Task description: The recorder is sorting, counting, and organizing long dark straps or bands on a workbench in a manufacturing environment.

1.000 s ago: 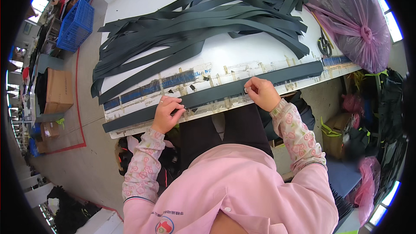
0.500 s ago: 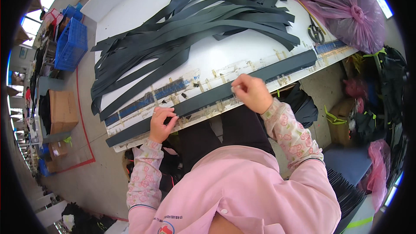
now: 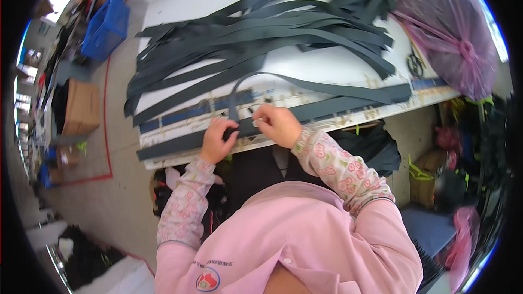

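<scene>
Dark grey strap point(image 3: 327, 110) pinched by both hands at the near table point(image 3: 338, 65) edge: left hand point(image 3: 218, 138) and right hand point(image 3: 279, 124) fingers pressed together on it, close side by side. Strap's long axis runs left-right along the edge; one end loops up and off to the right. Pile of straps point(image 3: 261, 32) far, pink bag point(image 3: 452, 32) far right. Open room between pile and edge.

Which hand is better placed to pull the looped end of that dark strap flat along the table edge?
Right, probably. The right hand pinches the dark strap where the loop comes down, on the long side. The left hand presses the strap's near end at the table edge, anchoring it.
</scene>
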`<state>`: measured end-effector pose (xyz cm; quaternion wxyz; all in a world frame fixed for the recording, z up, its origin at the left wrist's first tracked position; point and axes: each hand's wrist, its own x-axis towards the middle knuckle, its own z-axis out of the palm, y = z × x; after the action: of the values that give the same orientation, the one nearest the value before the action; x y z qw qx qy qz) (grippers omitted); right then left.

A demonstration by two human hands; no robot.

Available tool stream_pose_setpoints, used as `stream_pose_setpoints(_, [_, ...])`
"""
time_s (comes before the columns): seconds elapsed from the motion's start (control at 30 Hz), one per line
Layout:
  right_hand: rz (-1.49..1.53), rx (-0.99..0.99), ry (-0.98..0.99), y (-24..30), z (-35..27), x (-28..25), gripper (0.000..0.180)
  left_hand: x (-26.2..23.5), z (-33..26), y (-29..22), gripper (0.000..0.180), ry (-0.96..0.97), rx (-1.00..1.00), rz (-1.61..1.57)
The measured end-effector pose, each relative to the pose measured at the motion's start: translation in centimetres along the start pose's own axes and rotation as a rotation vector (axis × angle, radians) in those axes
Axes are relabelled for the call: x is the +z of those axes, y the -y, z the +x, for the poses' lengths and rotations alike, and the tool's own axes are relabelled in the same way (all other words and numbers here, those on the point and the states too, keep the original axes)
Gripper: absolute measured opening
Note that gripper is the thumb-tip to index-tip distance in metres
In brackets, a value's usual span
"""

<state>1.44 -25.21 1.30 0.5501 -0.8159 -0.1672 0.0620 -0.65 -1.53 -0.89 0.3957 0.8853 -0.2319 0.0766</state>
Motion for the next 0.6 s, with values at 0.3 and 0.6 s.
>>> stream_pose_setpoints(0.3, [-0.164,0.011,0.079,1.7,-0.1,4.5,0.011,-0.2,-1.4,1.2,0.025,-0.01,-0.033,-0.056])
stream_pose_setpoints(0.6, [-0.265,0.039,0.059,1.3,-0.2,5.3,0.011,0.1,-1.1,1.3,0.025,-0.049,0.012,-0.044])
